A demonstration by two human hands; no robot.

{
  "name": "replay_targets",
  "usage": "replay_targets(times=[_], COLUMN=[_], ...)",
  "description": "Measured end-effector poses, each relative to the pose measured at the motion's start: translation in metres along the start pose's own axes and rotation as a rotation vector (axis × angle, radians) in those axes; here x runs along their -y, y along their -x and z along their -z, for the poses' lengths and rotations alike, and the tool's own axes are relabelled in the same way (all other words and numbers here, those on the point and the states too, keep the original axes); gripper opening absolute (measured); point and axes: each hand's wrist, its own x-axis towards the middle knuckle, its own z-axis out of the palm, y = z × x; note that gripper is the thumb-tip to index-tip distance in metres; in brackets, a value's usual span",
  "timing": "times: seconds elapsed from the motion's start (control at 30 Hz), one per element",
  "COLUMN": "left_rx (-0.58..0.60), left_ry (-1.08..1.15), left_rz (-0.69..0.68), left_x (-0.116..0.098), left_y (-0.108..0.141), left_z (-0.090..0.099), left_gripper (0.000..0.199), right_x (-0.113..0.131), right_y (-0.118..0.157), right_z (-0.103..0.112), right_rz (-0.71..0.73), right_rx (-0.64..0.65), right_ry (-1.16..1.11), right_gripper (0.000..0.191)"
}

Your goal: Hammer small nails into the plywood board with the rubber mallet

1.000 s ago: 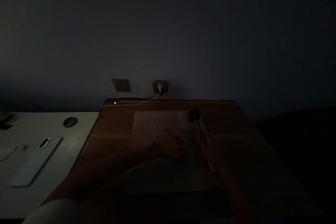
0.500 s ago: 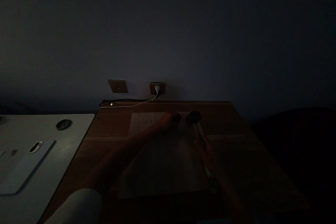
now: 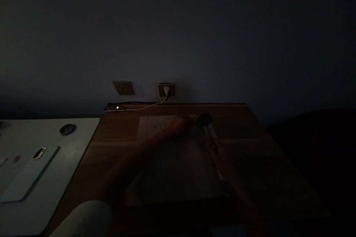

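Note:
In dim light my right hand (image 3: 219,155) is wrapped round the handle of a mallet (image 3: 204,120) with a dark, rounded head. The mallet's head lies just right of my left hand (image 3: 180,124), with a small gap between them. My left hand is closed, low over the far part of a pale rectangular sheet or board (image 3: 175,177); whatever its fingers hold is too dark to make out. Small dark marks show on the sheet left of that hand, and my left forearm crosses it.
The wooden table (image 3: 256,155) meets a wall with a switch plate (image 3: 124,87) and a socket with a white plug (image 3: 166,90). A cable (image 3: 133,110) runs along the back edge. On a white table (image 3: 66,163) at left are a phone-shaped object (image 3: 30,174) and a dark ring-shaped item (image 3: 67,129).
The view has tilted slightly, so the wall plates and table edge sit a little higher. My hands and the mallet keep nearly the same places over the sheet.

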Motion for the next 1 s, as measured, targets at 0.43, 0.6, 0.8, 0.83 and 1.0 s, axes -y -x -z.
replay_targets(times=[0.43,0.6,0.8,0.83,1.0], left_rx=[-0.072,-0.074,0.195,0.225,0.322], left_ry=[0.076,0.028,-0.409,-0.488,-0.632], left_rz=[0.088,0.061,-0.441,-0.460,-0.473], left_x=[0.005,0.004,-0.032,-0.039,-0.055], left_y=[0.000,0.013,0.066,0.074,0.093], left_z=[-0.004,0.024,0.057,0.056,0.041], left_gripper=[0.053,0.060,0.022,0.020,0.017], right_x=[-0.009,-0.009,-0.009,-0.008,-0.002], right_y=[-0.020,-0.022,-0.019,-0.018,-0.011], right_z=[-0.012,-0.013,-0.011,-0.010,-0.008], right_rz=[0.222,0.239,0.139,0.121,0.092], right_rx=[-0.034,-0.042,-0.027,-0.014,0.016], right_ry=[0.258,0.283,0.236,0.216,0.122], right_gripper=[0.062,0.063,0.067,0.068,0.071])
